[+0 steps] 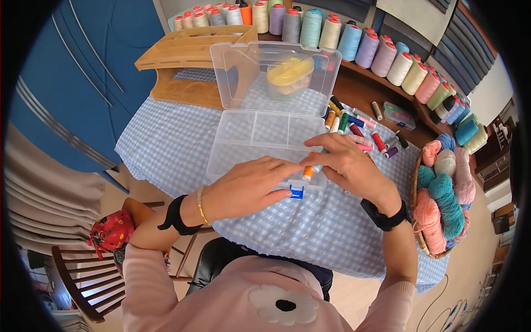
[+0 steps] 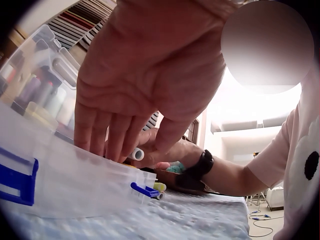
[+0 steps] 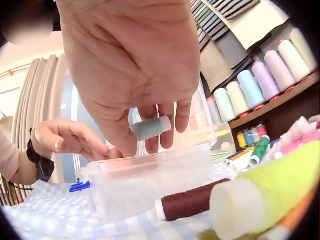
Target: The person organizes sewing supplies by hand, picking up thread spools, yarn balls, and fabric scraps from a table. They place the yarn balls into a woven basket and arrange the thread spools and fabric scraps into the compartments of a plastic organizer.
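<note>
An open clear plastic box with dividers and blue latches stands on the checked cloth. Over its front right part, the right hand pinches a pale blue-grey thread spool between thumb and fingers. The left hand reaches across the box's front, fingers extended and pointing at the right fingertips, its palm facing down in the left wrist view. An orange spool shows just below the fingertips. Right of the box, loose spools lie in a pile, among them a red one and a green one.
A wooden organizer stands at the back left. A yellow-lidded container shows behind the box's raised lid. Large thread cones line the curved shelf. A yarn basket stands at the right.
</note>
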Motion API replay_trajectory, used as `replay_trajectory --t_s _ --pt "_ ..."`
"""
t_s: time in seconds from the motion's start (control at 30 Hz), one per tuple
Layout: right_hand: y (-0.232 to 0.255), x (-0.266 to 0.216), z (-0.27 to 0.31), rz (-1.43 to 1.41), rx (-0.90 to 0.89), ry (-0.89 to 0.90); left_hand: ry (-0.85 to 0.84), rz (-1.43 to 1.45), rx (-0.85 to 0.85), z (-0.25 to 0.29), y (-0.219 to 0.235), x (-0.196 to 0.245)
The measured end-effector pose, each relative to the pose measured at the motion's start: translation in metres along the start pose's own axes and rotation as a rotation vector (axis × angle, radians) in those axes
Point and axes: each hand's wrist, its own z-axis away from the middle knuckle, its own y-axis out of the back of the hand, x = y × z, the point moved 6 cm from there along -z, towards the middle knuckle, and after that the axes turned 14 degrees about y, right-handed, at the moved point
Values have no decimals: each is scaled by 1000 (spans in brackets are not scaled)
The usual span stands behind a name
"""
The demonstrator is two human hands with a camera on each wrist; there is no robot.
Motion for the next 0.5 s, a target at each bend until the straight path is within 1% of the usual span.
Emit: replay_trajectory --t_s 0.07,0.17,0.37,0.5 --pt "6 0 4 -23 14 -53 -61 -4 5 -3 -5 0" --pt "12 1 11 -1 32 -103 -95 -8 -12 -10 -9 4" --pt "18 2 22 3 109 -132 -155 -52 -14 -22 -22 11" --pt "19 1 26 26 108 -128 -95 13 -10 -24 -18 13"
